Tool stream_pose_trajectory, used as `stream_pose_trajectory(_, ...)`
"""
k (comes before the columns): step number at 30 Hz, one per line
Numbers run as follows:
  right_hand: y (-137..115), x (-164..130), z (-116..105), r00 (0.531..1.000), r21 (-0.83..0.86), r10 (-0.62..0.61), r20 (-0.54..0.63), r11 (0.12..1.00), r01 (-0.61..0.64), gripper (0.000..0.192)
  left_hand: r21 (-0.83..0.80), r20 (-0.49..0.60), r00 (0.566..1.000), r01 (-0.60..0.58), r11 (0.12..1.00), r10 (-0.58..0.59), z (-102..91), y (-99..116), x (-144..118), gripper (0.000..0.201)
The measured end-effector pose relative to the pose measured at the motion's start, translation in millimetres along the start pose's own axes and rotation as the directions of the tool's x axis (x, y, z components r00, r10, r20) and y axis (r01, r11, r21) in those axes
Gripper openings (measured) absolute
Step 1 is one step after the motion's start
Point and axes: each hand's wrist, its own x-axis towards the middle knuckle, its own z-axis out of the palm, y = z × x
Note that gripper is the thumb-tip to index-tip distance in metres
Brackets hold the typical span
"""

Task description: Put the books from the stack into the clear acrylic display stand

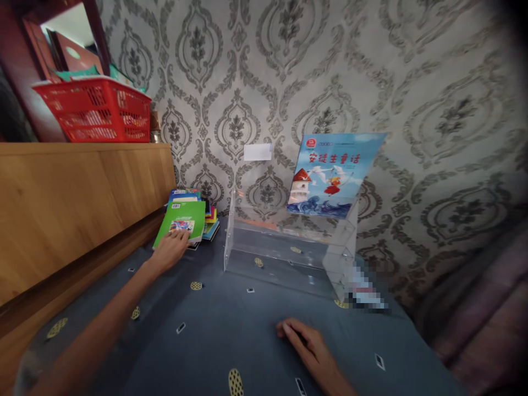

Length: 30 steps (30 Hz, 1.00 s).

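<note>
1. My right hand [307, 344] lies nearest, palm down on the blue bed cover [231, 308], fingers curled loosely, grip on nothing.
2. My left hand [171, 247] is stretched forward on a long arm, grip apart, fingertips pressing the near edge of the green book [181, 220].
3. Green book tops a stack of books [206, 217] against the wooden headboard [74, 203].
4. Further right, a clear acrylic stand [284, 250] holds a blue picture book [330, 173] upright.
5. Behind: patterned wallpaper [412, 82], red basket [94, 110] up left.
</note>
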Motion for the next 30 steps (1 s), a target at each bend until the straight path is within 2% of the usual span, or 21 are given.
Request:
stream_pose_trajectory(10,-1.1,-0.4,-0.5,1.0,0.001,-0.015,-0.002,1.0,0.015,0.062,-0.111,0.021,0.997,0.075,0.991,-0.073,-11.0,24.3,-44.5,0.037)
stream_pose_trajectory(18,0.3,-0.3,0.0,1.0,0.004,-0.012,0.0,1.0,0.012,0.063,-0.132,0.112,0.993,-0.007,0.991,0.022,-2.3,78.0,-109.5,0.039)
stream_pose_trajectory(22,-0.6,-1.3,-0.2,1.0,-0.008,0.008,0.01,1.0,-0.008,0.062,-0.229,0.191,0.976,-0.059,0.972,0.104,-10.6,99.0,-135.6,0.029)
stream_pose_trajectory(24,-1.2,-1.4,-0.4,1.0,-0.013,0.007,0.012,1.0,-0.007,0.061,-0.287,0.228,0.963,-0.071,0.955,0.14,-18.3,97.0,-131.3,0.03)
stream_pose_trajectory(26,-1.7,-1.6,-0.3,1.0,-0.012,-0.003,0.014,1.0,0.003,0.059,-0.351,0.26,0.956,-0.039,0.936,0.138,-21.6,86.5,-112.8,0.03)
stream_pose_trajectory(28,-2.1,-2.3,0.1,1.0,-0.015,-0.003,0.016,1.0,0.004,0.058,-0.326,0.296,0.955,0.068,0.943,0.034,-16.6,71.8,-84.7,0.03)
stream_pose_trajectory(30,-2.4,-3.4,0.8,1.0,-0.027,0.005,0.013,1.0,-0.005,0.057,-0.267,0.307,0.949,0.163,0.95,-0.076,-3.6,57.9,-55.2,0.032)
